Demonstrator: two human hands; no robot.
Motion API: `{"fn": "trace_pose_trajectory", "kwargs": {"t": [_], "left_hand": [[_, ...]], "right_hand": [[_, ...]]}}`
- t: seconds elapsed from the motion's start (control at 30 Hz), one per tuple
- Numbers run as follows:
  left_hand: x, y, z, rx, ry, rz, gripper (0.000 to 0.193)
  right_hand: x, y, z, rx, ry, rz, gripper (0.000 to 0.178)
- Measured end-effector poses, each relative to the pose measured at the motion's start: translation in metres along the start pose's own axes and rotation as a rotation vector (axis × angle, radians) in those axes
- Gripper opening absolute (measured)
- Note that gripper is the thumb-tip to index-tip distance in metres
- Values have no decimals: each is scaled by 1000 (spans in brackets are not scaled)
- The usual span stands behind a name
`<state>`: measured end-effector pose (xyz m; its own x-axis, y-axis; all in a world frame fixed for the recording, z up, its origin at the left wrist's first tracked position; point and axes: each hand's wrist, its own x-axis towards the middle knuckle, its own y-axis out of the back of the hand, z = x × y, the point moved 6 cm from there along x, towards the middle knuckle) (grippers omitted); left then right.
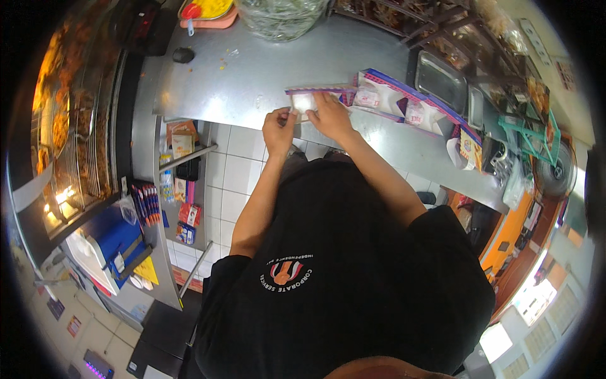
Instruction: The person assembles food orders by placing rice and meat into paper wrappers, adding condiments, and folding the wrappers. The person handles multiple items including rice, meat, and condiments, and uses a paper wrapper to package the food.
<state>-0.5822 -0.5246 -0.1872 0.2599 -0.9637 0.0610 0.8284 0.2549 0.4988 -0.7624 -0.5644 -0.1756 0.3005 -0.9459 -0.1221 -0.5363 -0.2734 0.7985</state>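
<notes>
A small paper food box (303,103), white inside with a purple patterned edge, lies on the steel counter in front of me. At its near left corner my left hand (278,131) has its fingers curled, thumb and fingertips gripping the box edge. My right hand (331,118) reaches in from the right, its fingers stretched out over the white inside of the box. To the right of that hand stand two more open boxes, a larger one (371,96) and another (424,116), each with a white and pink packet in it.
The steel counter (252,69) carries a plastic bag of greens (281,18), a tray of yellow food (213,7) and a small black object (183,55). Metal trays (442,81) sit at the right. A lit food display (79,126) is at the left, above shelves (183,189).
</notes>
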Motion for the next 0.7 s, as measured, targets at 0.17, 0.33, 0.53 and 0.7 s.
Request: {"fn": "trace_pose_trajectory", "kwargs": {"t": [0.17, 0.33, 0.53, 0.7], "left_hand": [[-21, 1, -10, -140, 239, -32, 46], [-19, 6, 1, -118, 249, -23, 39], [-8, -16, -16, 57, 96, 5, 32], [10, -16, -13, 105, 129, -96, 30]], "right_hand": [[-2, -9, 10, -85, -13, -47, 62], [-3, -7, 7, -71, 15, 8, 60], [-5, -11, 10, -54, 109, 122, 59], [-54, 43, 6, 186, 180, 213, 33]]}}
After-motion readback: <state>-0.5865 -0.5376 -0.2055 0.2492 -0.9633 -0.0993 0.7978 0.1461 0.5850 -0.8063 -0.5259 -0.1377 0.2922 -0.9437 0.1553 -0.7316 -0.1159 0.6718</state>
